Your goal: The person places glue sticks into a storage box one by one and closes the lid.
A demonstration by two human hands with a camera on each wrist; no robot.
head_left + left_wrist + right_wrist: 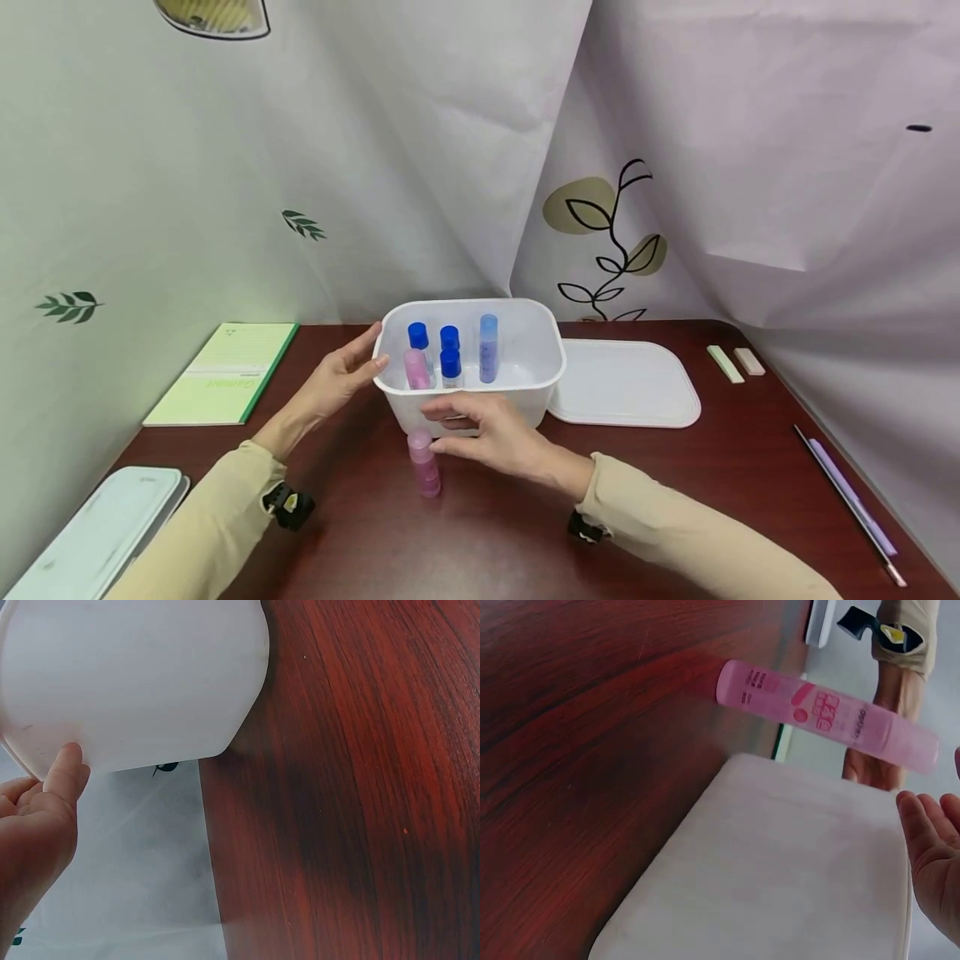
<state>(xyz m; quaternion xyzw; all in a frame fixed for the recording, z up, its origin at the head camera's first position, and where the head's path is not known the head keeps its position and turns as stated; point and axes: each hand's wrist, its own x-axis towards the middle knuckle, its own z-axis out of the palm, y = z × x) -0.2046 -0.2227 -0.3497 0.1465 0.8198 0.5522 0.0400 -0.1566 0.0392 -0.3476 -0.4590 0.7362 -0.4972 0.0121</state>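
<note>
A white plastic bin point(465, 404) stands on the table with its top uncovered. My left hand point(341, 375) holds its left end by the rim, thumb over the edge and fingers point(66, 769) against the outer wall. Upright before the bin is a pink glue stick point(425, 467), its printed label point(817, 711) facing the right wrist camera. My right hand point(498, 437) is beside its cap, fingers spread and apart from it in the right wrist view. Inside the bin stand several blue-capped glue sticks point(450, 364), another pink one point(417, 369) and a light-blue one point(488, 348).
A white lid point(626, 383) lies right of the bin. Two erasers point(725, 364) sit at the far right, with a pencil and a purple stick point(851, 496) nearer. At left are a green notebook point(225, 372) and a pale case point(105, 529). A cloth point(420, 167) hangs behind.
</note>
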